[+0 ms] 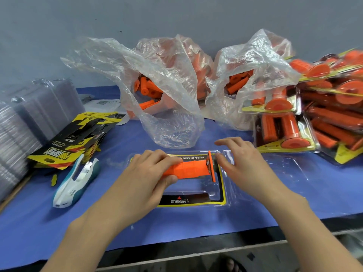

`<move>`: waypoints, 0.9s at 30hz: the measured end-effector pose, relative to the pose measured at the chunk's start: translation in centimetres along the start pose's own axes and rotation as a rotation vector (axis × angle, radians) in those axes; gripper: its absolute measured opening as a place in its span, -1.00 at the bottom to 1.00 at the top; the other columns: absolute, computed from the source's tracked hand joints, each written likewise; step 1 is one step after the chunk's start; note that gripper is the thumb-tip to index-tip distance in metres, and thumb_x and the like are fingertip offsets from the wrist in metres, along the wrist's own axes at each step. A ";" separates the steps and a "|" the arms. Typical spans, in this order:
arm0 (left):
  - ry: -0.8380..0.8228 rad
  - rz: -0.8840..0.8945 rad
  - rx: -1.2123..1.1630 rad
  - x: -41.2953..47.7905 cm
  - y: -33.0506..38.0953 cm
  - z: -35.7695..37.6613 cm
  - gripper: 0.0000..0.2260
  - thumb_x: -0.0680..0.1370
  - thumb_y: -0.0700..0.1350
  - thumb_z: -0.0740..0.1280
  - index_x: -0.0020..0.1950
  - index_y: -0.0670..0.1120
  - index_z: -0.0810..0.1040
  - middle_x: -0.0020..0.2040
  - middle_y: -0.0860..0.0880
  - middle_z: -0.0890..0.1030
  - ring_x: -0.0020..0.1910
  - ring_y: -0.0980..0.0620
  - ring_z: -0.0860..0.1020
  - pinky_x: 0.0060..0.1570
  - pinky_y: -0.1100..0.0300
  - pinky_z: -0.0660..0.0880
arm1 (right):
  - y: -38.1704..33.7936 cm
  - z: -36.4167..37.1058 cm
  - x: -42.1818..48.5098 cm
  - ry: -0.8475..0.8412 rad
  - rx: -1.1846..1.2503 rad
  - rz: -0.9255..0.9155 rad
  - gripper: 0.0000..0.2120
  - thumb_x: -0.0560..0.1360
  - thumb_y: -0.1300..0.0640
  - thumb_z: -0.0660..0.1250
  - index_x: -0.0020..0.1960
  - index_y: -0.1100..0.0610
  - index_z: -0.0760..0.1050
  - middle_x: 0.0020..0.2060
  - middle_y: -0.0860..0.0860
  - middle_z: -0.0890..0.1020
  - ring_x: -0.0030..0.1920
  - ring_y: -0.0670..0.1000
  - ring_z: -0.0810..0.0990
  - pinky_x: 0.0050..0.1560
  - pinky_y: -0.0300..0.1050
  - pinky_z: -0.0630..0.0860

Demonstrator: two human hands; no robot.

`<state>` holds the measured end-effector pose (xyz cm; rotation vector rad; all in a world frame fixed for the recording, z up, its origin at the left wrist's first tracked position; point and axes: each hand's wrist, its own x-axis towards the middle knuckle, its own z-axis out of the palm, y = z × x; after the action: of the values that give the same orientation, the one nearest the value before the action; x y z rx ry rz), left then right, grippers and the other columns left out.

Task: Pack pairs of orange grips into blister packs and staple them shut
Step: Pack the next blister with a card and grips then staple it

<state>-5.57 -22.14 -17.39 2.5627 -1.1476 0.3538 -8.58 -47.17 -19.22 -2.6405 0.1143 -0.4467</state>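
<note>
An open clear blister pack (220,193) with a black and yellow card lies on the blue mat in front of me. My left hand (149,173) grips an orange grip (190,169) by its plain end and holds it lying in the pack's far cavity, flange to the right. My right hand (241,161) hovers just right of the flange with fingers spread and relaxed, its thumb close to the flange. The near cavity of the pack holds nothing.
Two clear bags of loose orange grips (149,89) (237,83) stand behind the pack. Finished packs (314,114) pile up at the right. A white and teal stapler (76,181), printed cards (78,138) and stacked clear blisters (39,110) lie at the left.
</note>
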 end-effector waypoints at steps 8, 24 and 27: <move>-0.048 0.036 0.006 -0.2 0.0 0.6 -0.72 0.57 0.00 0.29 0.28 0.07 0.54 0.15 0.11 0.53 0.11 0.05 0.46 0.11 0.14 0.34 | -0.2 0.4 0.0 -0.107 -0.166 -0.023 -0.61 0.62 -0.10 0.17 0.43 -0.10 0.35 0.40 -0.06 0.37 0.41 0.07 0.28 0.46 0.00 0.14; -0.086 0.060 0.007 -0.4 0.8 0.9 -0.72 0.57 0.08 0.25 0.26 0.11 0.52 0.06 0.15 0.52 0.02 0.07 0.44 0.05 0.10 0.43 | 0.1 0.9 0.0 -0.099 -0.180 -0.047 -0.65 0.63 -0.09 0.16 0.40 -0.11 0.38 0.44 -0.03 0.32 0.46 0.05 0.19 0.44 -0.04 0.12; -0.097 0.059 0.014 -0.4 0.9 1.0 -0.72 0.57 0.07 0.24 0.26 0.11 0.52 0.07 0.15 0.51 0.01 0.08 0.43 0.04 0.12 0.42 | 0.2 0.9 0.0 -0.106 -0.182 -0.048 -0.65 0.64 -0.09 0.16 0.41 -0.11 0.38 0.44 -0.02 0.32 0.47 0.06 0.19 0.45 -0.04 0.12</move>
<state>-6.41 -22.78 -18.29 2.5879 -1.2618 0.2542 -8.26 -46.95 -20.09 -2.8451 0.0602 -0.3245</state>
